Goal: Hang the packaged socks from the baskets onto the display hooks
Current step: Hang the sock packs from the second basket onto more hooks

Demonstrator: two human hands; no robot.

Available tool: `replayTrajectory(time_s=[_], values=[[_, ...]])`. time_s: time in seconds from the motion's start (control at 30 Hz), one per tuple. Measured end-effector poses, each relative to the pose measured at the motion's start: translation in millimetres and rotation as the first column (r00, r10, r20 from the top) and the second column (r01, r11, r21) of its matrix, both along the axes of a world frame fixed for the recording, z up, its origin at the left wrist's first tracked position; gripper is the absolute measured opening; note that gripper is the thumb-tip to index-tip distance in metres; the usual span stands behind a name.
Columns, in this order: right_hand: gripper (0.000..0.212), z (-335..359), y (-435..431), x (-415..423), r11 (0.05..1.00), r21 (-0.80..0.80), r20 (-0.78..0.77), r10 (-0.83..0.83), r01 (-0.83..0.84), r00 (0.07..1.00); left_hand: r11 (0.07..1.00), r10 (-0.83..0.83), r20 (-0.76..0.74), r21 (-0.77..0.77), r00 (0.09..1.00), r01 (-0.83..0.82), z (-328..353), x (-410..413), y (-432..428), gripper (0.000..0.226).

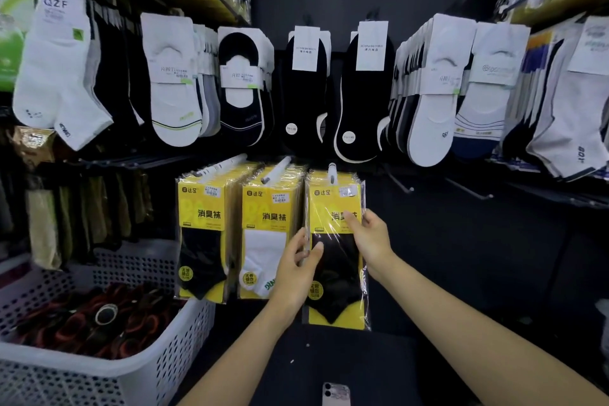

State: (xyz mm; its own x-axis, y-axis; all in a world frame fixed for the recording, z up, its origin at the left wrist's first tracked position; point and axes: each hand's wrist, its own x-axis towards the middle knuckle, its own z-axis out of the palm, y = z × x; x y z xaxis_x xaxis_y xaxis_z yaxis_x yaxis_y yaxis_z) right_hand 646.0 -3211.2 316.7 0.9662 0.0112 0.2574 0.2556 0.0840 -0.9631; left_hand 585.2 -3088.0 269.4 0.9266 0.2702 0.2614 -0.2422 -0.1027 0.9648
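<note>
now pinching a yellow plastic-wrapped pack of black socks, frame centre, with left hand fingers and gripping it with right hand; apparently on its white hook. left to hang: dark socks in white perforated basket, lower left.

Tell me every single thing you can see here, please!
yellow sock packs: three stacks, yellow with black or white socks, on hooks in the middle
front right pack: one, yellow with black socks, in both hands
hanging socks: many, white and black, upper row
empty hooks: at least two, black, right of the yellow packs
basket: one, white, lower left
loose socks: a pile, dark red and black, inside the basket
phone: one, pale, bottom edge
left hand: pinches the pack's left edge
right hand: grips the pack's right side
</note>
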Motion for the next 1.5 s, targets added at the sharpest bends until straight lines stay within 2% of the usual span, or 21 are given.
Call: replayTrajectory(time_s=[0.07, 0.17, 0.2, 0.33, 0.4, 0.5, 0.6, 0.8, 0.9, 1.0, 1.1, 1.17, 1.27, 1.33, 1.43, 1.47, 1.5], values=[[0.016, -4, 2, 14, 0.999, 0.003, -0.045, -0.036, 0.037, 0.998, 1.0, -0.02, 0.01, -0.007, 1.0, 0.02, -1, 12, -3, 0.052], [0.021, -10, 3, 35, 0.996, 0.009, -0.087, -0.089, 0.091, 0.992, 0.999, -0.037, 0.02, 0.022, 0.999, 0.037, -1, 31, -8, 0.025], [0.024, -13, 4, 42, 0.994, 0.001, -0.089, -0.112, 0.112, 0.99, 0.999, -0.029, 0.032, 0.038, 0.999, 0.028, -2, 39, -9, 0.025], [0.021, -19, 10, 71, 0.986, 0.006, -0.153, -0.162, 0.165, 0.975, 0.997, 0.043, -0.018, 0.071, 0.999, -0.042, -10, 76, -9, 0.055], [0.025, -21, 13, 85, 0.986, 0.014, -0.205, -0.16, 0.166, 0.966, 0.993, 0.073, -0.032, 0.091, 0.997, -0.07, -11, 92, -8, 0.057], [0.047, -23, 13, 100, 0.988, 0.054, -0.293, -0.126, 0.148, 0.948, 0.995, 0.062, -0.046, 0.075, 0.997, -0.058, -8, 109, -6, 0.059], [0.044, -31, 5, 103, 0.992, 0.04, -0.28, -0.102, 0.118, 0.954, 0.995, 0.056, -0.059, 0.085, 0.997, -0.051, -8, 116, -5, 0.06], [0.037, -58, -43, 57, 0.992, -0.116, -0.256, -0.079, 0.05, 0.963, 0.991, 0.053, -0.064, 0.123, 0.997, -0.045, -27, 77, -10, 0.059], [0.033, -81, -77, 15, 0.981, -0.194, -0.274, -0.025, -0.03, 0.962, 0.99, 0.004, -0.129, 0.138, 0.992, 0.014, -55, 36, -14, 0.057], [0.024, -114, -110, -33, 0.961, -0.262, -0.338, -0.002, -0.092, 0.941, 0.989, -0.099, -0.255, 0.084, 0.962, 0.124, -95, -12, -24, 0.054], [0.02, -163, -141, -81, 0.925, -0.334, -0.492, -0.01, -0.179, 0.87, 0.979, -0.149, -0.38, 0.071, 0.913, 0.189, -148, -63, -43, 0.05], [0.027, -200, -160, -111, 0.9, -0.386, -0.591, -0.072, -0.203, 0.803, 0.972, -0.169, -0.468, 0.068, 0.867, 0.226, -184, -95, -59, 0.047], [0.034, -255, -188, -151, 0.824, -0.517, -0.647, -0.199, -0.232, 0.736, 0.936, -0.236, -0.595, 0.072, 0.768, 0.343, -232, -134, -80, 0.046], [0.027, -285, -204, -175, 0.775, -0.561, -0.689, -0.242, -0.291, 0.683, 0.914, -0.243, -0.653, 0.092, 0.717, 0.394, -256, -152, -88, 0.045], [0.017, -312, -219, -198, 0.719, -0.53, -0.805, -0.259, -0.45, 0.534, 0.888, -0.229, -0.711, 0.128, 0.665, 0.442, -281, -168, -90, 0.044], [0.022, -320, -223, -204, 0.721, -0.493, -0.84, -0.249, -0.487, 0.483, 0.868, -0.22, -0.718, 0.165, 0.661, 0.468, -288, -172, -89, 0.045], [0.037, -329, -225, -208, 0.739, -0.453, -0.867, -0.235, -0.498, 0.44, 0.849, -0.21, -0.719, 0.203, 0.662, 0.489, -294, -175, -87, 0.046]])
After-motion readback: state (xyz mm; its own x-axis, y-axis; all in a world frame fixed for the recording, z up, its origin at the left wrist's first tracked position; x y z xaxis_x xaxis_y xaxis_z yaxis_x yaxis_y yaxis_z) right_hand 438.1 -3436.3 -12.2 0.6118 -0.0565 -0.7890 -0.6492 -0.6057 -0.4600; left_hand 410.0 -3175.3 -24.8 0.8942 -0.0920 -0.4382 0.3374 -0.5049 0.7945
